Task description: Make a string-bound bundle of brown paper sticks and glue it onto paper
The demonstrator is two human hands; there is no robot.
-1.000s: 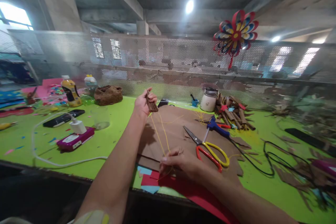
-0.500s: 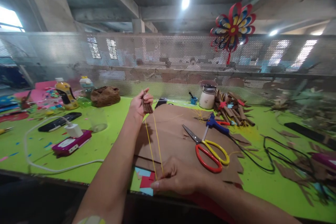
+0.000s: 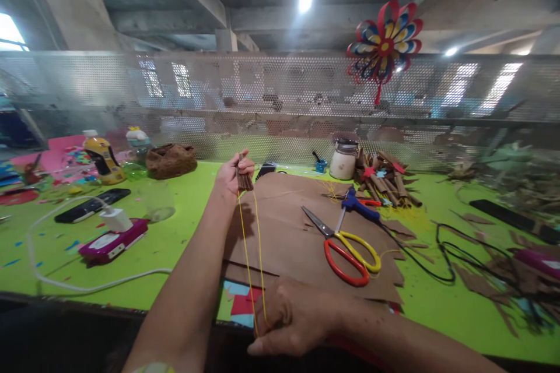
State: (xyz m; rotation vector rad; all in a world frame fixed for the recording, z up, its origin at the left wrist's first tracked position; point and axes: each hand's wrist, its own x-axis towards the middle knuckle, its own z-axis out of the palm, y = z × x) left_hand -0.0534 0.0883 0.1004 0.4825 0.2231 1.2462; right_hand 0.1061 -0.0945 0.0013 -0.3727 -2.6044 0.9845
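My left hand [image 3: 231, 173] is stretched out over the green table [image 3: 184, 227] and closed on a small brown paper roll [image 3: 244, 178]. Two strands of yellow string [image 3: 254, 256] run taut from that roll back to my right hand [image 3: 291, 320]. This hand sits near the table's front edge with its fingers pinched shut on the string ends. Under the string lies a large brown paper sheet [image 3: 297, 239]. Red and blue paper scraps [image 3: 240, 302] poke out at its near edge.
Red-and-yellow scissors [image 3: 345, 247] and a blue glue gun [image 3: 357, 205] with a black cable [image 3: 441, 256] lie on the right. A pile of brown rolls [image 3: 387, 183] and a white jar [image 3: 342, 163] stand behind. At the left are phones [image 3: 90, 206], a charger [image 3: 114, 220] and a yellow bottle [image 3: 102, 157].
My right hand has drawn the string back toward the table's front edge, pulling the strands straight and taut. The left hand holds the roll in about the same place.
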